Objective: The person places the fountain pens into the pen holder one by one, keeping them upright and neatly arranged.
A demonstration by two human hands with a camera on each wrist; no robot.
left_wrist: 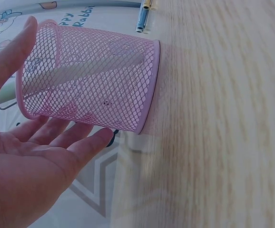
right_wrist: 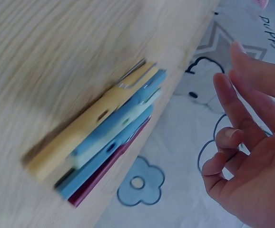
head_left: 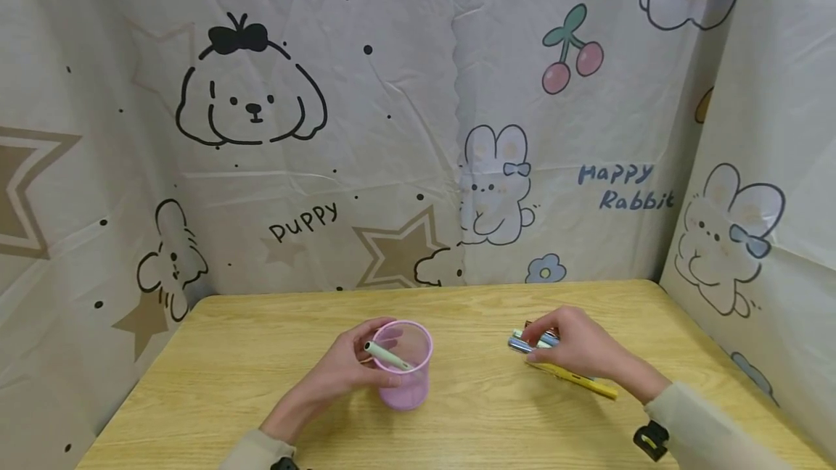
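Observation:
A pink mesh pen holder [head_left: 405, 392] stands upright on the table, with a pale green pen [head_left: 390, 356] leaning inside it. My left hand [head_left: 344, 363] holds the holder between the thumb, in front, and the fingers behind; the mesh [left_wrist: 90, 76] shows between them in the left wrist view. On the right lie several pens side by side, a yellow pen [head_left: 578, 379] nearest me. Beside it in the right wrist view are blue pens [right_wrist: 92, 168], a light green pen [right_wrist: 116, 128] and a dark red pen [right_wrist: 111, 164]. Over them hovers my right hand [head_left: 575, 347], thumb and fingers apart, holding nothing.
The wooden table [head_left: 261, 354] ends against a hanging printed cloth [head_left: 392, 129] at the back and sides. Between the pen holder and the pens lies bare wood.

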